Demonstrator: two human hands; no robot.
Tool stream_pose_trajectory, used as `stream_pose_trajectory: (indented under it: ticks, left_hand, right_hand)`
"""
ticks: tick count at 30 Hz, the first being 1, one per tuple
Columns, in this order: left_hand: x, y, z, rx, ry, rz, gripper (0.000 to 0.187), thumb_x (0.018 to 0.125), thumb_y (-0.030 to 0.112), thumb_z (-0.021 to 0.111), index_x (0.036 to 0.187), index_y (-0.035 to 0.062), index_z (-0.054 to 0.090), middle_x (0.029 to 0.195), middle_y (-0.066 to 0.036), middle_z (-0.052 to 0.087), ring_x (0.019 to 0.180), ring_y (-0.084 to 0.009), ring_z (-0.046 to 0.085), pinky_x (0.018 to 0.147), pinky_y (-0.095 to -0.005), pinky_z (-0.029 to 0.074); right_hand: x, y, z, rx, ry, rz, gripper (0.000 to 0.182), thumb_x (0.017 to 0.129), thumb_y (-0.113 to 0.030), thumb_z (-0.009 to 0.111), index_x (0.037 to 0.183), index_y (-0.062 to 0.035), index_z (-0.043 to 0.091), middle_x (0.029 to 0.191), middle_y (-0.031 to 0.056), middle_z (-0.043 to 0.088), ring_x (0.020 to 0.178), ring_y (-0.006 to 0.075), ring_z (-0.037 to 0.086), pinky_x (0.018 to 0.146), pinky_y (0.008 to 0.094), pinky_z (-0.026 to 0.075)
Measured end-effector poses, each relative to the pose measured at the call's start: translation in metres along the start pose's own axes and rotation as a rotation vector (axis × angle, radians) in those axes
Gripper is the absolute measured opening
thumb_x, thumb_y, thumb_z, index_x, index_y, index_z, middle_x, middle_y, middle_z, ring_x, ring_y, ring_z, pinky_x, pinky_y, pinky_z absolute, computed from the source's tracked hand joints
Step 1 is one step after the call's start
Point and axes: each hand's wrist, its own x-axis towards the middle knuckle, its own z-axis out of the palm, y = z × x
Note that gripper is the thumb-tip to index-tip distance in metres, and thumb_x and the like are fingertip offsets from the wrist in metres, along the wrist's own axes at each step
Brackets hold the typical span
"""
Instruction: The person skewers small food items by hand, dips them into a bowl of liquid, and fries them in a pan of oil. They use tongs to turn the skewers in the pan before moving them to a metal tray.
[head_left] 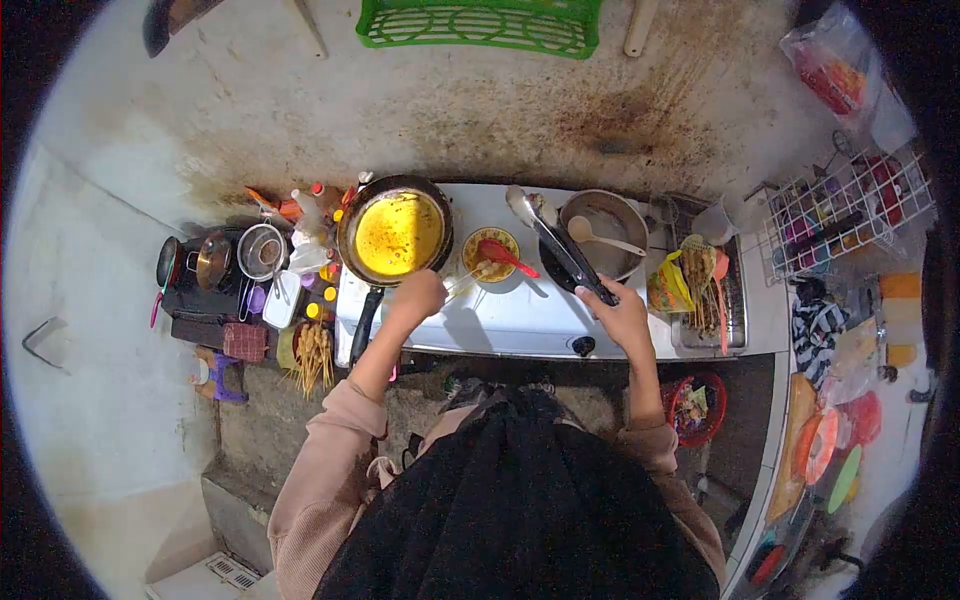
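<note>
My left hand [418, 298] is closed round the thin ends of some skewers [462, 284], whose food-covered tips reach over the rim of a patterned bowl [492, 232]. A red spoon [508, 257] rests in that bowl, its handle pointing right. My right hand [617, 312] grips the black handles of metal tongs [570, 250], with their heads pointing up and left beside a pot. Left of the bowl, a black frying pan [352, 215] holds a yellow, browned layer of food [400, 234]. Its handle runs down past my left wrist.
A pot [641, 222] with a ladle [610, 240] stands on the white stove [500, 325]. More skewers lie on a tray [738, 330] at right and in a bundle [313, 350] at left. A red basket [720, 425] sits low at right. Bottles and strainers crowd the left.
</note>
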Motion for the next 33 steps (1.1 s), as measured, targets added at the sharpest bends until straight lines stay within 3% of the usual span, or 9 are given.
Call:
stream_pose_trajectory:
  ticks: [7,10,12,20,22,24,26,31,33]
  left_hand:
    - [-0.027,0.02,0.031,0.221,0.158,0.125,0.039,0.069,0.017,0.063,0.101,-0.0004,0.048,0.093,-0.018,0.056,0.076,-0.0308,0.061,0.061,-0.0379,0.051]
    - [-0.024,0.026,0.047,0.363,0.261,0.142,0.027,0.071,0.008,0.057,0.096,0.003,0.05,0.089,-0.015,0.054,0.072,-0.0247,0.063,0.053,-0.0316,0.052]
    - [-0.024,0.032,0.044,0.338,0.246,0.072,0.019,0.074,0.005,0.053,0.093,0.0031,0.052,0.089,-0.015,0.056,0.072,-0.0267,0.063,0.057,-0.0333,0.052]
    - [0.029,-0.007,0.025,0.053,-0.08,0.322,0.019,0.072,0.003,0.048,0.083,-0.0047,0.061,0.074,-0.023,0.06,0.072,-0.0346,0.061,0.062,-0.0415,0.048]
    - [0.056,-0.031,0.026,0.27,-0.192,0.971,0.021,0.074,0.005,0.047,0.087,-0.0043,0.062,0.065,-0.016,0.06,0.056,-0.027,0.059,0.049,-0.0357,0.047]
    - [0.041,-0.016,0.002,-0.111,-0.52,0.453,0.022,0.079,0.006,0.043,0.093,-0.0004,0.059,0.052,-0.004,0.049,0.039,-0.0133,0.044,0.036,-0.0248,0.037]
    - [0.047,-0.022,0.001,-1.114,-0.938,-0.39,0.022,0.085,0.009,0.036,0.098,0.0054,0.054,0.049,0.006,0.032,0.037,-0.0027,0.029,0.033,-0.0171,0.025]
    - [0.047,-0.032,0.008,-1.333,-1.0,-0.512,0.016,0.086,0.012,0.037,0.096,0.0097,0.049,0.051,0.009,0.028,0.038,-0.0012,0.022,0.033,-0.0158,0.021]
    - [0.045,-0.032,0.019,-0.992,-0.735,-0.336,0.016,0.083,0.015,0.043,0.093,0.0055,0.051,0.054,-0.001,0.047,0.039,-0.0114,0.042,0.036,-0.0255,0.037]
  right_hand:
    - [0.0,0.008,0.001,0.023,-0.001,-0.041,0.045,0.071,-0.043,0.064,0.101,-0.0097,0.062,0.084,0.0139,0.064,0.081,0.0266,0.061,0.074,0.032,0.045]
    - [0.0,0.007,0.002,0.037,-0.002,-0.127,0.051,0.073,-0.038,0.067,0.106,0.0,0.058,0.065,0.0053,0.061,0.052,0.0075,0.053,0.053,0.023,0.044]
    - [-0.002,0.004,0.0,0.0,-0.039,-0.024,0.049,0.071,-0.044,0.064,0.103,-0.0074,0.061,0.09,0.0171,0.063,0.087,0.028,0.06,0.078,0.0325,0.044]
    - [-0.004,0.001,-0.003,-0.012,-0.029,-0.032,0.052,0.07,-0.045,0.064,0.103,-0.005,0.06,0.09,0.0187,0.062,0.086,0.0283,0.06,0.077,0.0329,0.044]
    - [-0.006,-0.001,-0.005,-0.011,-0.035,-0.041,0.052,0.07,-0.045,0.065,0.103,-0.005,0.06,0.089,0.0183,0.063,0.085,0.0279,0.061,0.076,0.0325,0.044]
    - [-0.006,-0.002,-0.007,0.032,-0.084,0.019,0.051,0.07,-0.044,0.065,0.103,-0.0058,0.061,0.087,0.0171,0.063,0.084,0.0265,0.061,0.076,0.0317,0.044]
    - [-0.006,0.004,-0.005,0.04,-0.063,0.007,0.05,0.071,-0.044,0.065,0.103,-0.0067,0.061,0.087,0.0167,0.063,0.084,0.0261,0.061,0.076,0.0315,0.044]
    - [-0.007,0.012,-0.005,0.056,-0.028,-0.02,0.049,0.07,-0.045,0.065,0.103,-0.0093,0.061,0.087,0.0159,0.064,0.085,0.0256,0.061,0.076,0.0316,0.044]
    - [-0.008,0.011,-0.007,0.063,-0.031,-0.019,0.049,0.07,-0.045,0.064,0.103,-0.0091,0.061,0.087,0.0157,0.064,0.085,0.0264,0.061,0.077,0.032,0.044]
